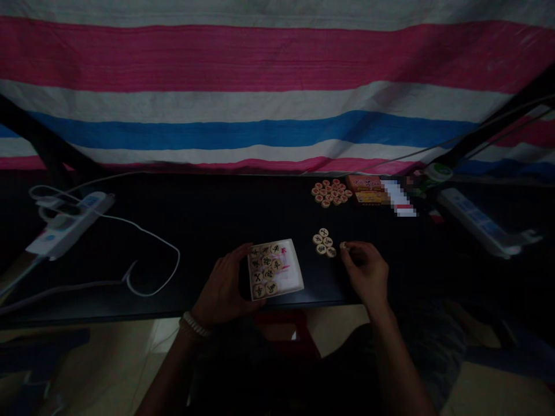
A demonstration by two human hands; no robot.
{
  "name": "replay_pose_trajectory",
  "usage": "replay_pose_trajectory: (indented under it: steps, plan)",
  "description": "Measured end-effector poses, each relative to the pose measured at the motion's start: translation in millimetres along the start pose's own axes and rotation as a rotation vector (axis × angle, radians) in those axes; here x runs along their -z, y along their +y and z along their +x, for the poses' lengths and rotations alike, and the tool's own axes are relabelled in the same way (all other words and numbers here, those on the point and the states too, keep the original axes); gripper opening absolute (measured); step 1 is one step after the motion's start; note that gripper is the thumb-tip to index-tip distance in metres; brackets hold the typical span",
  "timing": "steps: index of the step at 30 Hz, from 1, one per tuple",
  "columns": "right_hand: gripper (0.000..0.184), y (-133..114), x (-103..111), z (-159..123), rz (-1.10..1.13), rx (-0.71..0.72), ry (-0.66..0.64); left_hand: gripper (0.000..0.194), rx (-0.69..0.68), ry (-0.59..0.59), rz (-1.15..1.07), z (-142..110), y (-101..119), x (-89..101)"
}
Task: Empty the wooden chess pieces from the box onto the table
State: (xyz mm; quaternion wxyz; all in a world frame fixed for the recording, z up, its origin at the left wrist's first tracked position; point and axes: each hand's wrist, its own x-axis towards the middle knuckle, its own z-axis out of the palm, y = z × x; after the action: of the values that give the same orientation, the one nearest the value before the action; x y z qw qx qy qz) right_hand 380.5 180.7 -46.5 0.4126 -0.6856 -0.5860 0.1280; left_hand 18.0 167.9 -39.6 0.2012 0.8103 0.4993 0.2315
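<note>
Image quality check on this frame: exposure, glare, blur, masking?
Head view: underexposed overall, striped sheet brightest, tabletop near black, lap lost in shadow; no harsh glare; fine detail soft, some characters on the pieces in the white box hard to read; pixelated patch beside the orange box hides whatever is there.

head view: worn on the person's head | looks forward and down, toward 12 o'clock | dark table (208, 214) near, striped sheet (260, 60) beyond at 12 o'clock | left hand (223, 286) close at 7 o'clock, right hand (368, 274) at 4 o'clock
</note>
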Motion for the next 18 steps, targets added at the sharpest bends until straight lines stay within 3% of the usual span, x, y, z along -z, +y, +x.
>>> replay_pose_trajectory:
  steps: [3, 9, 14, 16, 18]
  plan:
    - [0.024, 8.5, -5.6, 3.9, -0.028, 0.033, -0.033, 0.12, -0.01, 0.007, 0.007, 0.1, 0.0, -0.1]
    - [0.025, 2.5, -14.4, 1.1, -0.016, 0.042, -0.046, 0.118, 0.005, -0.001, 0.008, 1.0, 3.1, 1.9]
    - [0.023, -21.4, -11.7, -7.7, -0.034, 0.051, 0.056, 0.12, 0.012, 0.006, -0.005, 1.3, 3.9, 3.0]
    - [0.02, -42.7, -16.0, -14.8, 0.015, 0.134, -0.011, 0.12, 0.01, 0.006, -0.004, 1.3, 3.9, 2.8]
    - [0.018, -66.5, -26.0, -22.0, 0.085, 0.241, -0.195, 0.12, 0.006, 0.015, -0.005, 1.4, 4.1, 2.3]
